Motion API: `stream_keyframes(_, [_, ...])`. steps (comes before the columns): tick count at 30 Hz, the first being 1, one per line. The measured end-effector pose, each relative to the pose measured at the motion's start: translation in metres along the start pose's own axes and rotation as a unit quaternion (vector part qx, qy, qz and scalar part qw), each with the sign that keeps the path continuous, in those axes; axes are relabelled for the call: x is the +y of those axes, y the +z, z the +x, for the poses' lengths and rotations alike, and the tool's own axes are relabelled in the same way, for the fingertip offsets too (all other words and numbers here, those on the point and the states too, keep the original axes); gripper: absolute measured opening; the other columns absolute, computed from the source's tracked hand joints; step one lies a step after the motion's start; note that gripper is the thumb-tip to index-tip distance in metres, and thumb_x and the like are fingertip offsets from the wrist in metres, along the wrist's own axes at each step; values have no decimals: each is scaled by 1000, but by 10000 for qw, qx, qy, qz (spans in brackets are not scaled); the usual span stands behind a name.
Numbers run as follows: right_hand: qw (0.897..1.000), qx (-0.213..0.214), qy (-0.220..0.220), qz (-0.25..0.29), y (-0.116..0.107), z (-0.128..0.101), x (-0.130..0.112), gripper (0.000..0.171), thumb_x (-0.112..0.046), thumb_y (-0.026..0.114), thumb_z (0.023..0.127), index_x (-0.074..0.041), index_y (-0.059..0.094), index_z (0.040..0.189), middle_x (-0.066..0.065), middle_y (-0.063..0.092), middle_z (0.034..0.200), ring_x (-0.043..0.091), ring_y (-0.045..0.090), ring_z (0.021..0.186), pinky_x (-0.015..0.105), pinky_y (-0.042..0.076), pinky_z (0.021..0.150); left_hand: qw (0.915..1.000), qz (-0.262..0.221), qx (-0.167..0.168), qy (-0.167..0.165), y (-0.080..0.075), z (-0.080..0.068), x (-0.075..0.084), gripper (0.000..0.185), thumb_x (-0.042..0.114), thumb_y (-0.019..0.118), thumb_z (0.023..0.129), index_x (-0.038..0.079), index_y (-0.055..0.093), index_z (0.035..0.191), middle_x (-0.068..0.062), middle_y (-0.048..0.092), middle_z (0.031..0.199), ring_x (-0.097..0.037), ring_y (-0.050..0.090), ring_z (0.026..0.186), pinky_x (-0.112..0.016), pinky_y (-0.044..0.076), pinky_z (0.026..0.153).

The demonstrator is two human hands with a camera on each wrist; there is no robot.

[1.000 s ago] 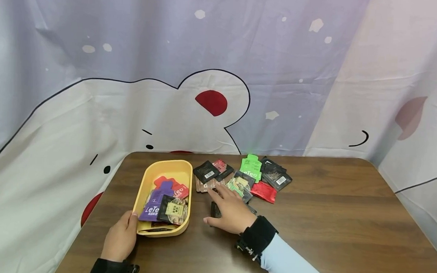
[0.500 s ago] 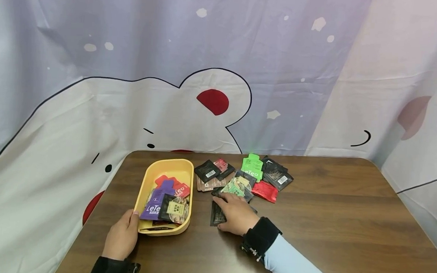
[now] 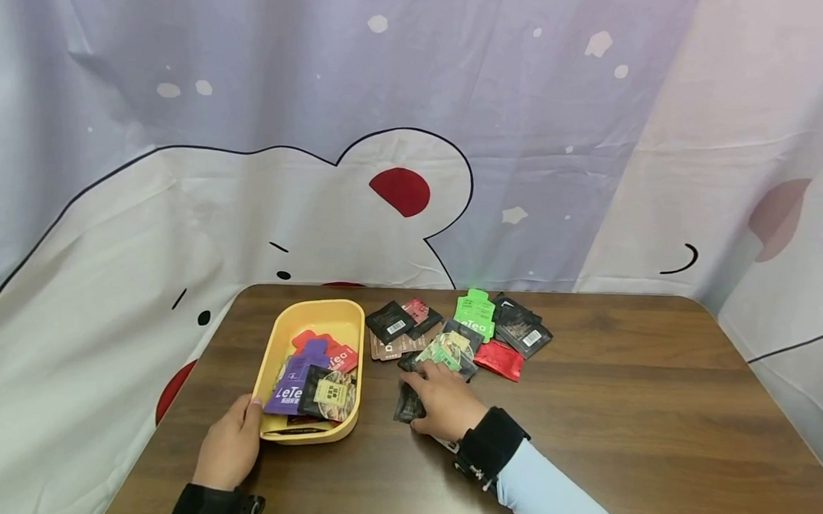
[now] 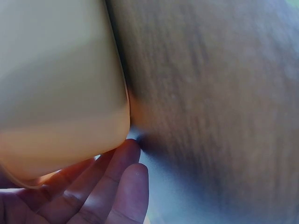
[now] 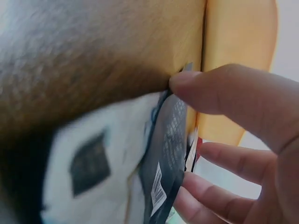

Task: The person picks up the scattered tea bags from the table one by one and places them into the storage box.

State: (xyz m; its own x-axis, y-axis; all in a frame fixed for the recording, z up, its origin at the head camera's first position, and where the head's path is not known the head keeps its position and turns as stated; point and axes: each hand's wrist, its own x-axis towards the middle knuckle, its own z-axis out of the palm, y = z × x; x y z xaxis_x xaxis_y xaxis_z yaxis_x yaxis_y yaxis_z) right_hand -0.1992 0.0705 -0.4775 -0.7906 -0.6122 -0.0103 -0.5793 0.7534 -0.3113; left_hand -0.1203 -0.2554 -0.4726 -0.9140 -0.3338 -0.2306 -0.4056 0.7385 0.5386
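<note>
My left hand (image 3: 227, 444) grips the near left side of a yellow plastic basket (image 3: 269, 358), thumb at the rim. In the left wrist view its fingers (image 4: 96, 191) lie against the basket's wall. Inside the basket are a purple LeTea sachet (image 3: 288, 388), a red sachet (image 3: 341, 359) and a black sachet with a yellow label (image 3: 330, 394). My right hand (image 3: 449, 404) pinches a black sachet (image 5: 170, 135) between thumb and fingers. The sachet stands tilted, its barcode showing in the right wrist view. A whitish sachet (image 5: 98, 154) lies beside it.
Beyond my right hand is a loose pile: a green sachet (image 3: 474, 315), a red sachet (image 3: 499, 360), black sachets (image 3: 524, 335) at the right, and another black sachet (image 3: 390, 322) near the basket. They lie on a wooden table (image 3: 619, 389) before a printed curtain (image 3: 541, 140).
My right hand has come down and right onto the black sachet and now pinches it; the sachet has tilted from lying flat. My left hand and the basket have stayed put.
</note>
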Motion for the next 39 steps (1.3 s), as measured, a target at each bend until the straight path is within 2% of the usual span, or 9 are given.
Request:
stream_keyframes(6, [9999,87,-105,82,2,0,2,65,-28,83,75,-14,61,135,3,53,108,17,48,95,34,44,81,10000,-16,-20,33,0,0,-1,60,40,21,111,-4,39,149,-30,52,142,-49,51,131,-64,42,103])
stream_keyframes(10, [9997,67,-200,133,3,-1,4,55,-26,82,77,-15,62,127,3,54,106,16,50,92,34,46,80,10000,-19,-27,18,0,1,0,61,40,20,111,-3,39,149,-30,52,142,-49,51,130,-64,42,103])
stream_keyframes(16, [9985,-104,-222,481,1,-1,6,44,-18,81,80,-16,61,120,2,57,105,12,54,85,30,48,76,10000,-39,-10,-70,0,0,2,62,41,19,111,-4,39,149,-29,53,140,-45,54,127,-64,43,102])
stream_keyframes(23, [9969,200,-630,435,-2,1,5,29,-8,74,83,-15,59,106,-1,61,99,9,54,84,26,48,74,10000,-22,-21,-25,0,0,2,61,40,20,111,-4,38,149,-30,52,142,-49,50,131,-64,41,104])
stream_keyframes(31, [9940,408,-792,630,-12,1,3,24,-8,70,87,-13,60,108,-1,63,101,10,56,87,28,50,78,10000,-2,7,41,0,0,0,59,38,21,111,-4,40,148,-30,52,142,-50,49,132,-65,41,104])
stream_keyframes(39, [9907,874,-850,612,-18,6,-3,23,-8,67,88,-13,60,110,-1,64,102,9,57,86,29,51,79,10000,2,-39,-25,1,1,-1,63,41,18,111,-5,39,147,-30,53,140,-46,54,127,-63,43,102])
